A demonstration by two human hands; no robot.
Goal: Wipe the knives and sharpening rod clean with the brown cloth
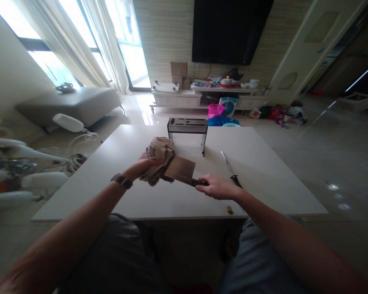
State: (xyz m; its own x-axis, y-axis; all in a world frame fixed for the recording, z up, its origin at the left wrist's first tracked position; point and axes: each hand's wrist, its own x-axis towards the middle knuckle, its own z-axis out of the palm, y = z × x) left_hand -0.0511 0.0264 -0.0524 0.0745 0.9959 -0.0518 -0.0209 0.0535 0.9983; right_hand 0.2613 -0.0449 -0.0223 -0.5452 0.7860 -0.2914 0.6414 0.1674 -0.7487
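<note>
My right hand (216, 187) is closed round the black handle of a cleaver (181, 169), whose broad blade points left above the white table (110, 204). A bunched beige and brown cloth (160, 150) is gripped in my left hand (142, 165), and it covers the far end of the blade. Behind the cloth stands a knife block (187, 125) with a dark slotted top and clear sides. To the right lies a sharpening rod (228, 163) with a black handle, partly behind my right forearm.
A small yellow and dark item (230, 210) lies near the table's front edge. Beyond the table are a pink basket (215, 110), a low white cabinet (188, 100) and a wall screen. A grey bench (76, 104) stands at the left.
</note>
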